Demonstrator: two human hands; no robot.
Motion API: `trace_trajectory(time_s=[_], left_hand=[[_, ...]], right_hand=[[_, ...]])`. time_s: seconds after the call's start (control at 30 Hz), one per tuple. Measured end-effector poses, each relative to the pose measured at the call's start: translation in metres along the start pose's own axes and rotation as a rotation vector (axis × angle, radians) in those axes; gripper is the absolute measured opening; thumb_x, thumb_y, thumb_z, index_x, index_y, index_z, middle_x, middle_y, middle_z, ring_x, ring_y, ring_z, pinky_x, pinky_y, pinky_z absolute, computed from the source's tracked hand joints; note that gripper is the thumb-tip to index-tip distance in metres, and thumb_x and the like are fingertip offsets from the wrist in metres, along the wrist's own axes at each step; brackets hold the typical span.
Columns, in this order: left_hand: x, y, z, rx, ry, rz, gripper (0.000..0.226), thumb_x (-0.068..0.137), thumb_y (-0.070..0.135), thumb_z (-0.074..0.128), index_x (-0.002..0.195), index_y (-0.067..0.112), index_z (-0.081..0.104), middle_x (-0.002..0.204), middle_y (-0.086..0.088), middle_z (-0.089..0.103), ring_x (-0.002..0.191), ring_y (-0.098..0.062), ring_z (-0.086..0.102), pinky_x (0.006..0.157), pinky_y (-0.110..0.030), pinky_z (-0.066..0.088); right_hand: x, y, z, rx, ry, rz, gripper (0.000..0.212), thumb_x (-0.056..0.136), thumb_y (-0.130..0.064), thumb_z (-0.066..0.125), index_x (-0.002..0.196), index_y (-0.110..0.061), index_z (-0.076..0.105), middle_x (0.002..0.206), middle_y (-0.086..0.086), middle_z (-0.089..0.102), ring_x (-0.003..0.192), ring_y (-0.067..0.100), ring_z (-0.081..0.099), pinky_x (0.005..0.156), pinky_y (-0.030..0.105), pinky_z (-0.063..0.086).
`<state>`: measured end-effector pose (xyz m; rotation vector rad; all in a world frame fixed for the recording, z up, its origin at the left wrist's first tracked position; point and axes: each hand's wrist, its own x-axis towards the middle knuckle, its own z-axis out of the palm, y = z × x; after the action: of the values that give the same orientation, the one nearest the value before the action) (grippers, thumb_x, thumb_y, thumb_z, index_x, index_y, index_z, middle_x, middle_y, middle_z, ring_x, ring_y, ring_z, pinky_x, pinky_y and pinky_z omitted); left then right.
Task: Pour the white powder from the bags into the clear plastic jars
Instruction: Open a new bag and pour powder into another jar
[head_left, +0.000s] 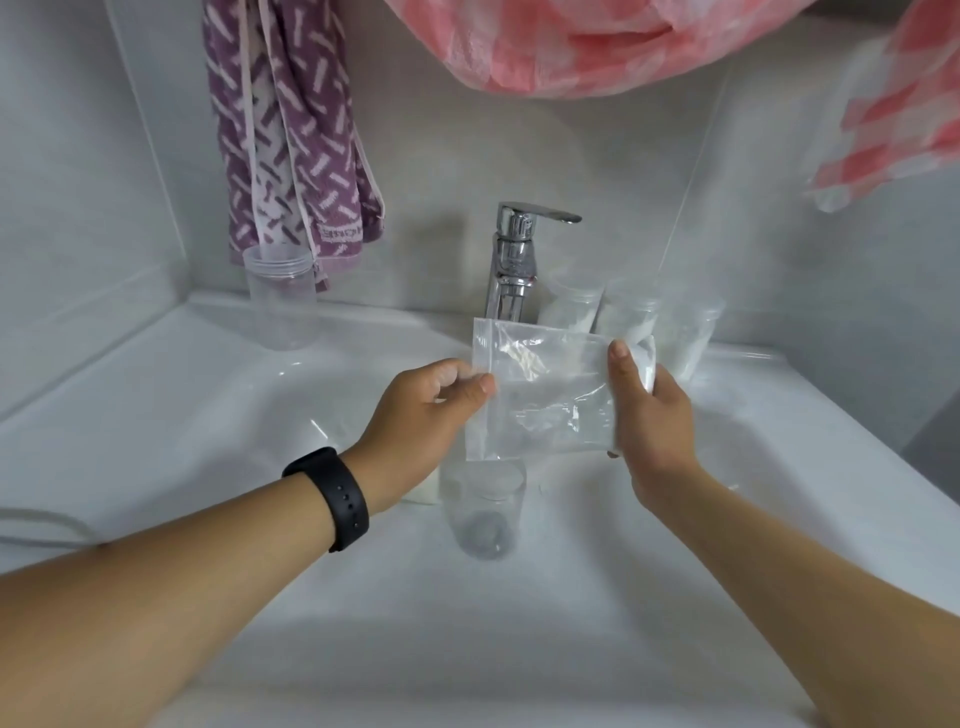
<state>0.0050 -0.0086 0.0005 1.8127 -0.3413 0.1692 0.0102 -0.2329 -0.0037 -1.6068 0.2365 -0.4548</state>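
Head view: both hands pinch a clear bag (550, 384), left hand (421, 415) at its near edge, right hand (649, 415) at the far, holding it over a jar (485, 512) in the sink (208, 415), likely so powder drops straight in.

Bright, even, diffuse light; source not seen. Soft faint shadows under both forearms on the white sink (156, 426). Small specular glints on the chrome tap (511, 260). Wide-angle bowing of wall lines toward edges. Slight motion blur at the right hand (652, 415); low contrast on clear plastic.
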Motion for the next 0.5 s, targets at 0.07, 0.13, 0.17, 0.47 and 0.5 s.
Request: trace_trajectory(time_s=[0.07,0.13,0.17,0.47,0.5], left_hand=[[0.002,-0.002,0.001,-0.047,-0.003,-0.056,0.021,0.097,0.040,0.063,0.093,0.024,0.076,0.095,-0.001,0.074,0.095,-0.017,0.066,0.092,-0.031,0.054],[0.002,-0.005,0.001,-0.094,-0.016,-0.106,0.023,0.096,0.041,0.064,0.093,0.023,0.077,0.103,-0.005,0.074,0.105,-0.022,0.065,0.100,-0.040,0.053],[0.002,-0.005,0.001,-0.122,-0.027,-0.126,0.022,0.096,0.040,0.064,0.093,0.023,0.077,0.104,0.000,0.075,0.107,-0.017,0.066,0.102,-0.040,0.052],[0.002,-0.011,0.004,-0.163,-0.069,-0.175,0.022,0.098,0.037,0.063,0.094,0.020,0.077,0.105,0.010,0.076,0.107,-0.002,0.066,0.102,-0.035,0.052],[0.002,-0.012,0.004,-0.160,-0.071,-0.174,0.022,0.098,0.037,0.063,0.093,0.021,0.077,0.104,0.011,0.076,0.107,-0.003,0.066,0.102,-0.035,0.052]], right_hand=[[0.005,0.002,-0.002,-0.030,0.031,-0.037,0.038,0.089,-0.067,0.062,0.096,-0.031,0.071,0.088,-0.004,0.076,0.085,0.019,0.073,0.067,0.040,0.061],[0.007,0.003,-0.003,-0.071,0.053,-0.076,0.044,0.087,-0.070,0.063,0.097,-0.029,0.072,0.089,-0.004,0.076,0.088,0.018,0.074,0.082,0.045,0.062],[0.007,0.003,-0.004,-0.090,0.061,-0.098,0.045,0.086,-0.071,0.063,0.097,-0.028,0.071,0.090,-0.004,0.076,0.088,0.017,0.074,0.084,0.046,0.061],[0.007,0.001,-0.007,-0.192,0.101,-0.203,0.048,0.088,-0.069,0.062,0.095,-0.021,0.067,0.091,0.001,0.073,0.089,0.020,0.070,0.085,0.043,0.057],[0.007,0.000,-0.007,-0.199,0.100,-0.210,0.052,0.087,-0.071,0.061,0.096,-0.020,0.067,0.092,0.003,0.073,0.090,0.022,0.070,0.085,0.045,0.058]])
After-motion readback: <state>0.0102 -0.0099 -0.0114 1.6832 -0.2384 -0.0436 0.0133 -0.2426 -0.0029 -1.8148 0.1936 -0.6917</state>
